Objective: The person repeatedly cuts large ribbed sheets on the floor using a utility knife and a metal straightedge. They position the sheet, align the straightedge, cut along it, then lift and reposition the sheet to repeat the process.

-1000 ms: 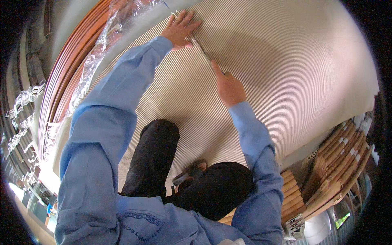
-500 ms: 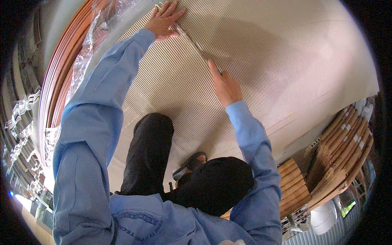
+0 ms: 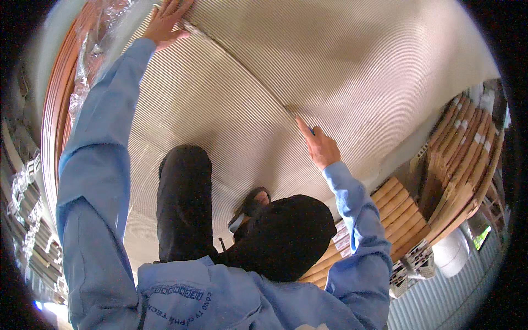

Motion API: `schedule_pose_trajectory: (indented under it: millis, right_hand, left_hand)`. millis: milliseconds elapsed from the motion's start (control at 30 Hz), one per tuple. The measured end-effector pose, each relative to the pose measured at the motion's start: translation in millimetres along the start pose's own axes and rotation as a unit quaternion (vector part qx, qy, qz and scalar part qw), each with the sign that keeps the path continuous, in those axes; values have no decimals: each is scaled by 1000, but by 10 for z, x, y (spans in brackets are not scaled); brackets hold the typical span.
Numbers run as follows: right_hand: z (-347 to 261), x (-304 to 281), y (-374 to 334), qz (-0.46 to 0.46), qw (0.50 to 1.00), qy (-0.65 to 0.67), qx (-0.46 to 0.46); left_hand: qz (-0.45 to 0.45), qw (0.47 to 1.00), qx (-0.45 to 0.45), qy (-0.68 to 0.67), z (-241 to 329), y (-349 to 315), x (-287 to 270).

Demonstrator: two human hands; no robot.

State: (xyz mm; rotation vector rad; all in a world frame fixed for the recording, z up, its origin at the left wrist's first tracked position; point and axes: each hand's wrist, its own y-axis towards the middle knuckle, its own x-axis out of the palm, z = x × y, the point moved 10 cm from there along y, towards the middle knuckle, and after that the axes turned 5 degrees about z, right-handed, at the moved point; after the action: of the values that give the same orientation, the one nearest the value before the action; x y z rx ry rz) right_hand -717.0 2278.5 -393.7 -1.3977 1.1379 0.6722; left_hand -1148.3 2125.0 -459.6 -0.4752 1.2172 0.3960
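A large pale sheet of corrugated cardboard [image 3: 357, 66] with fine ridges lies spread beneath both my hands. My left hand [image 3: 165, 26] is pressed flat on it at the far left, fingers spread and partly out of frame. A dark slit [image 3: 242, 65] runs from beside that hand diagonally toward my right hand [image 3: 323, 148]. Closed around a slim knife [image 3: 313, 131], my right hand shows only a bit of blue handle. Its index finger stretches along the tool to the slit's near end. The blade itself is too small to make out.
My knee [image 3: 184, 203] and sandalled foot [image 3: 254, 202] rest on the sheet. Stacked brown cardboard bundles [image 3: 459, 148] and tan rolls or slats [image 3: 399, 217] stand at the right. Reddish-brown curved strips [image 3: 58, 104] and clear plastic film [image 3: 91, 52] edge the left.
My right hand has drawn the knife nearer and to the right, and the slit is longer. The whole view has shifted, so my left hand appears farther left.
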Motion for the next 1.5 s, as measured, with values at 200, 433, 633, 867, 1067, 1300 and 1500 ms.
schedule_pose_trajectory:
  millis: [200, 433, 633, 867, 1067, 1300, 1500]
  right_hand:
    - [268, 128, -531, -20, 999, -20, 17]
    - [482, 281, -865, -33, 999, -25, 31]
    - [587, 343, -972, -23, 999, -10, 22]
    - [907, 582, -1652, -82, 994, -5, 78]
    - [1352, 815, -2455, -139, 982, 9, 130]
    - [2061, 1314, -3905, -267, 937, -48, 221]
    - [2792, 1299, -5289, -307, 795, -36, 523]
  left_hand:
    - [-2, 1000, 7, -5, -155, 4, 110]
    - [102, 983, 153, -26, 1278, -158, 23]
    - [28, 996, 88, 7, 2399, -667, 540]
    - [56, 994, 98, 3, 2397, -652, 512]
    - [84, 990, 117, 11, 2507, -681, 497]
    - [85, 986, 142, 16, 2508, -660, 524]
    - [90, 986, 138, 33, 2502, -644, 521]
